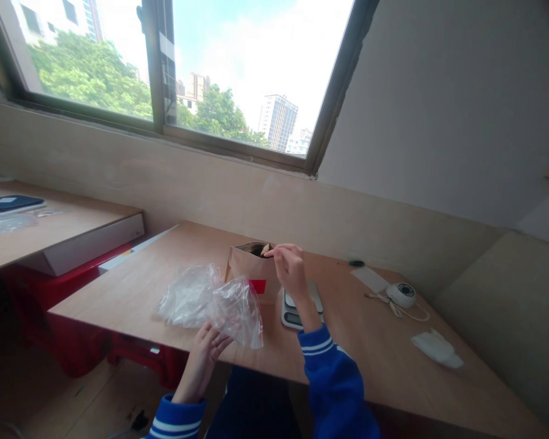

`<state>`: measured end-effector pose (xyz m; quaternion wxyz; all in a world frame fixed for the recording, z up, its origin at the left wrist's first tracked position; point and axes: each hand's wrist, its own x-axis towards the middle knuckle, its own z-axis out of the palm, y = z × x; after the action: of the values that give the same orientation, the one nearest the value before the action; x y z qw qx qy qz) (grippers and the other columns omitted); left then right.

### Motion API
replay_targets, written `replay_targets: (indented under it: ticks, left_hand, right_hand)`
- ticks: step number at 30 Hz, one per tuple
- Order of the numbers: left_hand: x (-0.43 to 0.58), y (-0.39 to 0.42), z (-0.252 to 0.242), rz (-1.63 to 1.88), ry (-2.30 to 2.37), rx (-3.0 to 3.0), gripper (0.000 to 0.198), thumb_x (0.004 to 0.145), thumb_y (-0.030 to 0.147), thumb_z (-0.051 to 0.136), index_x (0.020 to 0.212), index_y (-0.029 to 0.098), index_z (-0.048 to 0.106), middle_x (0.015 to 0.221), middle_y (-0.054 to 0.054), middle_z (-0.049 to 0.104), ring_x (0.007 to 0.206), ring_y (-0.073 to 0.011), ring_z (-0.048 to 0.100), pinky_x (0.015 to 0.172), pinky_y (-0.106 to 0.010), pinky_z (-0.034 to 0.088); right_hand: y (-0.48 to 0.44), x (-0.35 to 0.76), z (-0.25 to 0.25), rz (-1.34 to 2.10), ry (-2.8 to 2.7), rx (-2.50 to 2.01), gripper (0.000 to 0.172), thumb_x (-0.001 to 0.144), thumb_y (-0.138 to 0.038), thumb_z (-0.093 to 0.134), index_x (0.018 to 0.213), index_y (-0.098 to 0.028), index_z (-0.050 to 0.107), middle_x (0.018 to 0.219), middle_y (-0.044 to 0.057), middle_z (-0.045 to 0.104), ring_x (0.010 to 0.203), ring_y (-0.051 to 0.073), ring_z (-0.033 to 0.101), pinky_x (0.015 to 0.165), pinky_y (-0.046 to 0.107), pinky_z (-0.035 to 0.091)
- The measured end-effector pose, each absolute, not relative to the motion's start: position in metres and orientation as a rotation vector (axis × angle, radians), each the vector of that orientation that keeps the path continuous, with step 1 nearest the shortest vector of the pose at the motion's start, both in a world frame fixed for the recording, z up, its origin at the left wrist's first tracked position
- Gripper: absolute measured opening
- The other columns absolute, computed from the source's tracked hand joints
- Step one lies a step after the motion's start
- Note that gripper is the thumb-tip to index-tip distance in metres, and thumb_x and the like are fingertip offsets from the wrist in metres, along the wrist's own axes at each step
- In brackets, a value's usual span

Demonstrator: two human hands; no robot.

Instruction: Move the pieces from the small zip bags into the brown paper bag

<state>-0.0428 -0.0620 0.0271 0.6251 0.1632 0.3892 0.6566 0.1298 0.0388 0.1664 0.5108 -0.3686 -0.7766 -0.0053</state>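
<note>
My left hand (211,343) is closed on the lower edge of a clear zip bag (235,311) with a red-edged seal, held above the table's front edge. Beside that bag lies a heap of more clear plastic bags (187,296). A brown kraft paper pouch (243,266) with a red label stands upright, its top open. At the pouch's mouth, my right hand (290,266) has its fingers pinched together. A small tan piece (266,249) shows at its fingertips; its kind is unclear. Partly under my right forearm sits a flat kitchen scale (293,319).
The wooden table (357,341) meets the wall below a window. To the right lie a white dome camera (401,295) with its cable, a white card (369,279), a green-handled tool (356,263) and a white packet (437,349). Red stools (139,356) stand below.
</note>
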Motion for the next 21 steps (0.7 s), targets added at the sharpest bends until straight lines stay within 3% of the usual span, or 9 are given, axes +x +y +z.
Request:
replay_targets:
  ticks: [6,12,16,21]
  left_hand:
    - [-0.039,-0.064,0.030,1.482,0.906,0.403,0.037,0.065,0.026,0.074,0.097,0.016,0.057,0.097,-0.008,0.072,0.088,-0.0220,0.070,0.074,-0.028,0.056]
    - [-0.035,-0.065,0.033,1.450,0.924,0.422,0.033,0.066,0.025,0.071,0.095,0.017,0.058,0.094,-0.007,0.073,0.086,-0.0224,0.070,0.075,-0.030,0.056]
    - [-0.036,-0.063,0.029,1.469,0.919,0.418,0.035,0.064,0.025,0.073,0.095,0.017,0.059,0.091,-0.007,0.073,0.082,-0.0220,0.070,0.073,-0.031,0.056]
    - [-0.036,-0.065,0.027,1.450,0.864,0.449,0.038,0.063,0.031,0.077,0.094,0.016,0.060,0.090,-0.007,0.073,0.082,-0.0219,0.070,0.074,-0.030,0.055]
  right_hand:
    - [0.041,0.134,0.160,-0.069,-1.916,-0.959,0.036,0.098,-0.030,0.032,0.104,-0.025,0.067,0.119,0.002,0.065,0.114,0.020,0.051,0.098,0.038,0.030]
    - [0.048,0.137,0.154,-0.079,-1.972,-0.992,0.043,0.099,-0.030,0.029,0.090,-0.024,0.070,0.115,0.003,0.067,0.122,0.021,0.046,0.105,0.041,0.025]
    - [0.034,0.137,0.159,-0.013,-1.891,-0.991,0.037,0.098,-0.033,0.029,0.106,-0.024,0.065,0.126,0.006,0.057,0.123,0.020,0.045,0.104,0.041,0.027]
    - [-0.005,0.142,0.149,0.250,-1.656,-0.965,0.031,0.096,-0.035,0.034,0.101,-0.022,0.062,0.108,0.006,0.062,0.109,0.020,0.053,0.098,0.038,0.036]
